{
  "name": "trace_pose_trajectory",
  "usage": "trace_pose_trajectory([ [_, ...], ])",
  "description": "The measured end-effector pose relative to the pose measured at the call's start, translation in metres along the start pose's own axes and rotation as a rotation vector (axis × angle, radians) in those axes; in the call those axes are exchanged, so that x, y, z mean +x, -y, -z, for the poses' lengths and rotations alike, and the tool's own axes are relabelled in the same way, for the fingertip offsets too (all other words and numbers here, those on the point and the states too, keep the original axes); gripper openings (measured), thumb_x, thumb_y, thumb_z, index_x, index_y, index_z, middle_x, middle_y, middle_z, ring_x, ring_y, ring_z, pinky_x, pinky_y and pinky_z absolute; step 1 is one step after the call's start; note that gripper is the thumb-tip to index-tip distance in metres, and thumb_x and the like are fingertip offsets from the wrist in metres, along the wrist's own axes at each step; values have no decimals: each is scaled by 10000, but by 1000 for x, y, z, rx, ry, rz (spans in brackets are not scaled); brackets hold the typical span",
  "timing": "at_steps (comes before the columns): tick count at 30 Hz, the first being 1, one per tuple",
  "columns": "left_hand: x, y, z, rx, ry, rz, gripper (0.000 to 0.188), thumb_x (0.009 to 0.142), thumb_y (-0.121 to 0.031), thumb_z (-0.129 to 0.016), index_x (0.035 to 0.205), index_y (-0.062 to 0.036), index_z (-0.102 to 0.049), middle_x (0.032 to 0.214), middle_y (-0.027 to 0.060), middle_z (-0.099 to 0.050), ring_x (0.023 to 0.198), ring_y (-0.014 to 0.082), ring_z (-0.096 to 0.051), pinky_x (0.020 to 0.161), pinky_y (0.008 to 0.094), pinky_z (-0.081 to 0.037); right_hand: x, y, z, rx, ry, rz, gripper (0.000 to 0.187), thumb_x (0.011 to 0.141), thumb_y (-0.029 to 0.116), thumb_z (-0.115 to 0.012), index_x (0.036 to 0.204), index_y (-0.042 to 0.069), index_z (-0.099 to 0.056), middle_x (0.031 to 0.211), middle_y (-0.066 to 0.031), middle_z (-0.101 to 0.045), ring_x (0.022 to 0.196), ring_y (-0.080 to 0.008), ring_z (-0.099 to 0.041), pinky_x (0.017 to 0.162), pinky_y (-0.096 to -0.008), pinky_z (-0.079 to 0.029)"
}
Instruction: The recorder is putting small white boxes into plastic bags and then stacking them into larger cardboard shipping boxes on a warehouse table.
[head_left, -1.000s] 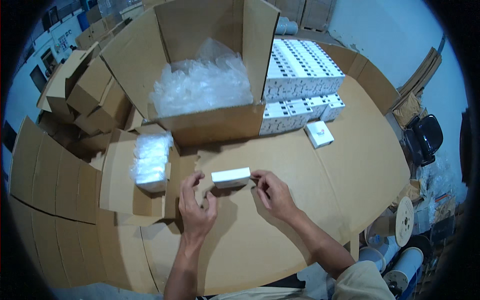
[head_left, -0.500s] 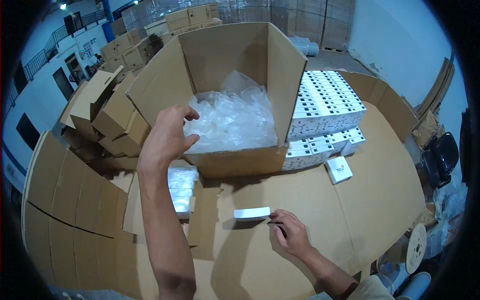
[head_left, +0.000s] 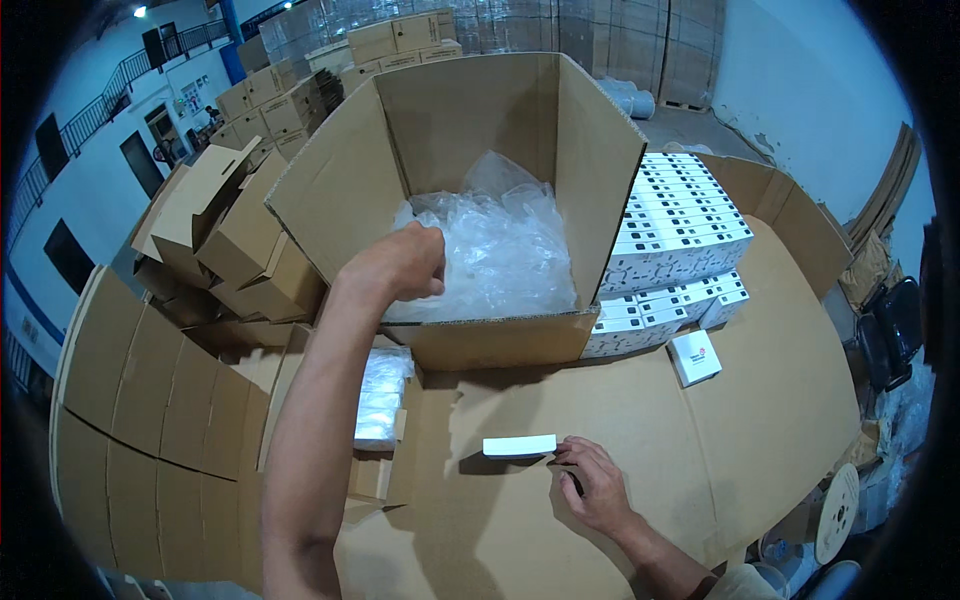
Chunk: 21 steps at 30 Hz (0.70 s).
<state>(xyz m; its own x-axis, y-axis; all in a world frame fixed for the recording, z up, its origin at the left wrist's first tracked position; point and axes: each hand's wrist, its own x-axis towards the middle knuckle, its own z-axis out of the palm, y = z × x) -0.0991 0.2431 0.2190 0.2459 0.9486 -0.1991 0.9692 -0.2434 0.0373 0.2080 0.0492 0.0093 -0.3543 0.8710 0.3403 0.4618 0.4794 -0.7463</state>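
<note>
Several packs (head_left: pixel 383 400) lie in clear plastic inside the small carton (head_left: pixel 408 455), so that much looks done. The white box (head_left: pixel 520 446) on the cardboard-topped table (head_left: pixel 640 410) shows no plastic around it; neither do the stacked boxes (head_left: pixel 675 225) at its one o'clock nor the single box (head_left: pixel 694 358) at its two o'clock — these appear to be the part left undone. How full the small carton is cannot be told, as the forearm hides some of it.

The hands are well apart. The right hand (head_left: pixel 598 490) is at the white box's four o'clock, fingertips at its right end; whether they pinch it is unclear. The left hand (head_left: pixel 405 265) reaches over the large carton (head_left: pixel 490 345), fingers curled beside the clear bags (head_left: pixel 500 235) — I cannot tell whether it grips any. From there, the white box lies at five o'clock.
</note>
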Motion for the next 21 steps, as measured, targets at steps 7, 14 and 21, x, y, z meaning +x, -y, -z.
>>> trace_pose_trajectory([
  [7, 8, 12, -6, -67, -211, 79, 180, 912, -145, -655, 995, -13, -745, 1003, 235, -738, 946, 418, -709, 856, 469, -566, 3, 0, 0, -31, -5, 9, 230, 787, -9, -680, 1015, 18, -657, 1159, -142, -697, 1206, -338, -625, 1069, -450, -468],
  [14, -6, 15, 10, -159, -575, 66, 208, 947, -125, -594, 1024, 51, -675, 996, 293, -700, 968, 473, -674, 849, 513, -527, 6, -1, -1, -31, -16, 31, 237, 774, -33, -693, 1004, 19, -669, 1141, -175, -689, 1181, -347, -635, 1038, -442, -500],
  [21, -46, -1, 45, -369, -897, 22, 205, 996, -133, -565, 1027, 62, -620, 938, 301, -686, 904, 461, -678, 796, 516, -520, 2, -2, -3, -21, -37, 46, 237, 786, -35, -678, 1017, 15, -659, 1136, -172, -689, 1165, -350, -638, 1019, -432, -512],
])
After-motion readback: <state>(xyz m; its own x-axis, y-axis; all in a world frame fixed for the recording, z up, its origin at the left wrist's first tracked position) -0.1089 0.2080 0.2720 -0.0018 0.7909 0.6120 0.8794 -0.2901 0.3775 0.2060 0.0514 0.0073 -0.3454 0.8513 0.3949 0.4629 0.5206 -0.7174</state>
